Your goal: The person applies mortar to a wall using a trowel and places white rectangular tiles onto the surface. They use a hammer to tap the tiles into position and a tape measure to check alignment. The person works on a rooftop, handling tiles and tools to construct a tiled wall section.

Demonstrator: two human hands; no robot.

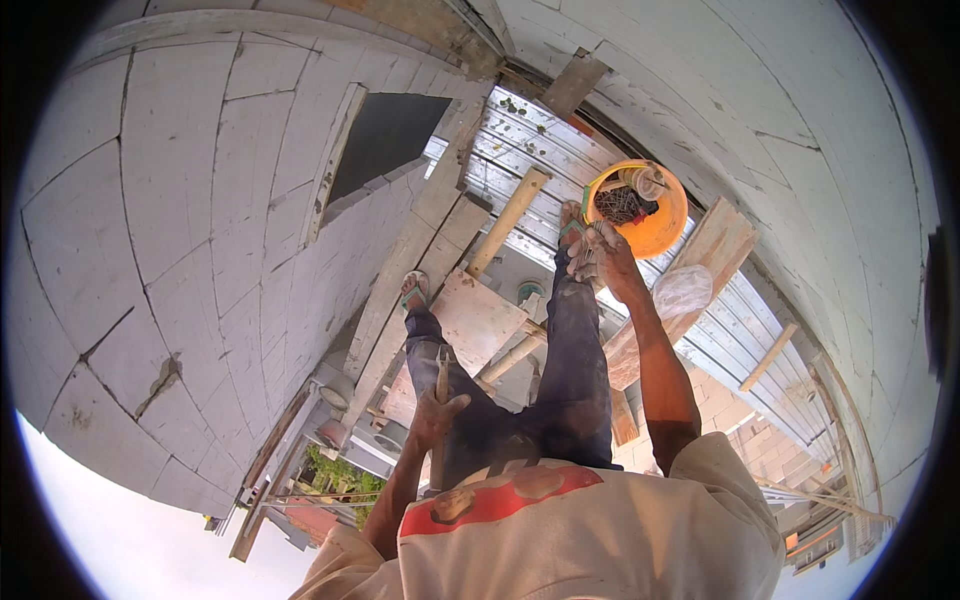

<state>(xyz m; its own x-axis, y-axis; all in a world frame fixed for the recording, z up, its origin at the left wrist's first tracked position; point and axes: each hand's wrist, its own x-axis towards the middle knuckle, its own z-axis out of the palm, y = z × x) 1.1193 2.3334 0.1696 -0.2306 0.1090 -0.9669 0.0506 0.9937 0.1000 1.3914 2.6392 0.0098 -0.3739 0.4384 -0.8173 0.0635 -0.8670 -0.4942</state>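
Note:
My left hand (437, 415) is closed around the wooden handle of a hammer (443, 375), held upright beside my left thigh with its head pointing away from me. My right hand (603, 258) is beside the near left rim of an orange bucket (660, 232), its fingers drawn together. Thin lines show at those fingers, but I cannot make out what they hold. Inside the bucket lies a heap of dark nails (620, 205), along with a clear round container (648, 183) and something black. A crumpled clear plastic bag (683, 290) rests just right of my right forearm.
I stand with feet apart on raised planks (395, 290) and corrugated metal sheets (540, 150). Gaps between boards show lower levels. A stained board (475, 315) lies between my legs. Block walls rise on the left (170, 230) and right (800, 150); the left one has an opening (385, 140).

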